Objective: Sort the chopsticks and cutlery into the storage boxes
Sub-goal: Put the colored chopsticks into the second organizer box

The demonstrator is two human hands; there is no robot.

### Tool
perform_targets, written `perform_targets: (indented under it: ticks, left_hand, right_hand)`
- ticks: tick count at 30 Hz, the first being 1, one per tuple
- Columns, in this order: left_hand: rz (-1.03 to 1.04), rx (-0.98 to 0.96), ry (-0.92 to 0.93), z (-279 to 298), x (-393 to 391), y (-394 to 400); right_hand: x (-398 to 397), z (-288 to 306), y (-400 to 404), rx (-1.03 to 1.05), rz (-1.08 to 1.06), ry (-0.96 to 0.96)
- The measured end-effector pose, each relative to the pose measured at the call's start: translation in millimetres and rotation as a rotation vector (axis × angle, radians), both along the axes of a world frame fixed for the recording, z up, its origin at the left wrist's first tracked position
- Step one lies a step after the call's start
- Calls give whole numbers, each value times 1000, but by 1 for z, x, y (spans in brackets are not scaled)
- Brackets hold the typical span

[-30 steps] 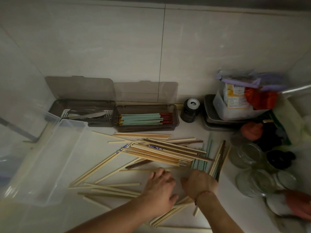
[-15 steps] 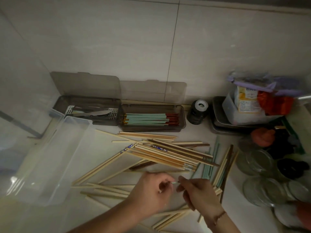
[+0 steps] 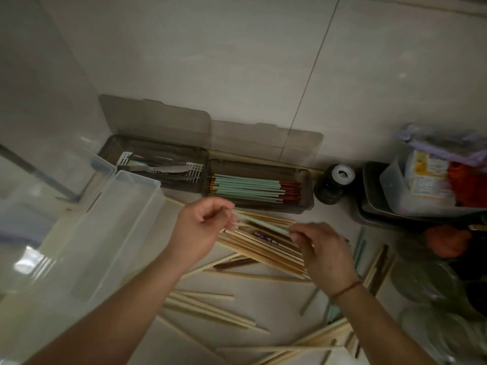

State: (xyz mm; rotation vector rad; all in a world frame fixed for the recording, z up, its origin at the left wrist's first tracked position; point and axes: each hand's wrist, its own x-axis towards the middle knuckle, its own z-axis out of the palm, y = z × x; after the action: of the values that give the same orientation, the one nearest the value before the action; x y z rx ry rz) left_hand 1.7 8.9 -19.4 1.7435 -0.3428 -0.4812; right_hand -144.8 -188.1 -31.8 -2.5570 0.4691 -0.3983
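Note:
My left hand and my right hand pinch the two ends of a mint-green chopstick, held level above the pile of loose wooden chopsticks on the counter. Behind it, against the wall, stands a grey storage box filled with mint-green and red chopsticks. To its left a second grey box holds metal cutlery, among it a knife. Both lids stand open against the wall.
A large clear plastic bin stands at the left. A dark jar with a white cap sits right of the boxes. Trays, a food container, glass jars and lids crowd the right side. More chopsticks lie scattered toward the front edge.
Both hands rose from the pile toward the boxes, lifting a mint-green chopstick between them. The camera has moved closer and tilted.

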Motion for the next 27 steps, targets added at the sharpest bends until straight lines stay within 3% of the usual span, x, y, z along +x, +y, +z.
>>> perform_targets:
  ticks: [5,11,17,20,25,27]
  left_hand:
    - [-17,360,-177,-24,29,-5]
    - [-74,465,-230,-40,31,-3]
    - [-75,519,-294,-40,33,-3]
    - [-63,526,-293,-40,33,-4]
    - [-94,557,-343,-42,22,-6]
    - [-91,584,-426,-43,9,-8]
  right_hand:
    - [71,-15,-38,-70,-165,201]
    - [118,-29,-30,-107,-129,401]
    - [133,-35,-30,21,-43,447]
    - [127,-34,-36,147,-35,340]
    - [71,-19,-58,-228,-210,72]
    - [34,-15,-66,-165,-319,131]
